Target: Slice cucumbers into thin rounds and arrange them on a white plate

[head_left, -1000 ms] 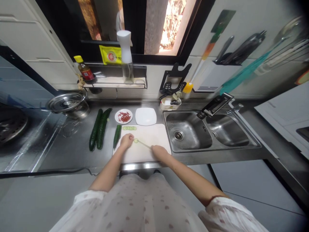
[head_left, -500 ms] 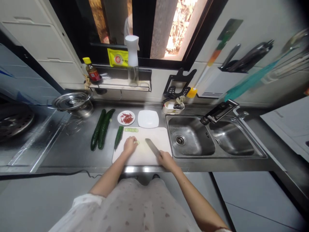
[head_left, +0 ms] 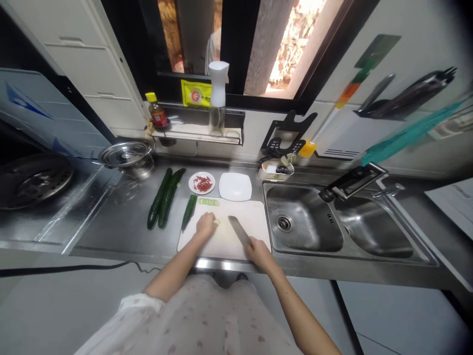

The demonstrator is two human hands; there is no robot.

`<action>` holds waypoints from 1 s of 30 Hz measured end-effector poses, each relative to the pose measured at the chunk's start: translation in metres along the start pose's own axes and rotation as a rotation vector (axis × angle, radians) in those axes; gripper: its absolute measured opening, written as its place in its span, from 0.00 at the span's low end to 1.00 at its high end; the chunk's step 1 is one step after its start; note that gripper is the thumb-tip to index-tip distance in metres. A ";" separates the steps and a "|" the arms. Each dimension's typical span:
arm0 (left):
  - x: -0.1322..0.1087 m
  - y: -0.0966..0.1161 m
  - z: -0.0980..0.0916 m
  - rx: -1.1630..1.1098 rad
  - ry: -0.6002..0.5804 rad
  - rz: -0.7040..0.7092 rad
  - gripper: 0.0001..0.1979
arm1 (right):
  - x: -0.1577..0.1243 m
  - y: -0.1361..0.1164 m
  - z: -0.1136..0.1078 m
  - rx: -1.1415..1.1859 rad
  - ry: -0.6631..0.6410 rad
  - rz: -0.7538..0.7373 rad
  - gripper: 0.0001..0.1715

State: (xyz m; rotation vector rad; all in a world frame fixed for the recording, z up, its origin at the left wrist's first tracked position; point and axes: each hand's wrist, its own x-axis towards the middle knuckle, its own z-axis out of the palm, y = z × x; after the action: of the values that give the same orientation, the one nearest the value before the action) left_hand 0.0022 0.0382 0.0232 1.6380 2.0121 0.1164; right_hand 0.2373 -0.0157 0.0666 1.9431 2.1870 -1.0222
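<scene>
My left hand (head_left: 206, 227) is closed over the white cutting board (head_left: 225, 244), with pale green cucumber slices (head_left: 217, 222) at its fingertips. In my right hand (head_left: 258, 252) is the handle of a kitchen knife (head_left: 239, 230), its blade pointing up and to the left over the board, apart from the slices. A row of cucumber slices (head_left: 209, 202) lies along the board's top left edge. Beside it, a cut piece of cucumber (head_left: 189, 212) rests on the board's left edge. Two whole cucumbers (head_left: 167, 198) lie on the steel counter to the left.
Behind the board stand a small plate with chopped red bits (head_left: 201, 183) and a white square plate (head_left: 235, 187). A double sink (head_left: 303, 217) is to the right. At the left are a lidded steel pot (head_left: 127, 159) and a stove (head_left: 33, 180). A shelf (head_left: 199, 135) holds bottles.
The view has shifted, so the counter appears farther right and slightly lower. Both hands keep nearly the same place over the board, the knife still in the right one.
</scene>
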 end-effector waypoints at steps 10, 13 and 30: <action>0.005 -0.003 -0.006 -0.089 0.030 -0.039 0.06 | 0.004 0.003 0.002 0.018 0.004 -0.026 0.09; 0.009 -0.009 -0.012 -0.061 0.142 -0.104 0.08 | 0.005 0.005 0.003 0.027 0.007 -0.037 0.10; 0.028 -0.025 -0.023 0.062 0.185 -0.147 0.15 | 0.007 0.002 0.001 0.042 -0.007 -0.040 0.09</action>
State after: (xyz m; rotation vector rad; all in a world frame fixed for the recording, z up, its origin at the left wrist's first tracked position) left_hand -0.0338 0.0639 0.0235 1.5595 2.2889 0.1585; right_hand 0.2371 -0.0105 0.0621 1.9170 2.2281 -1.0868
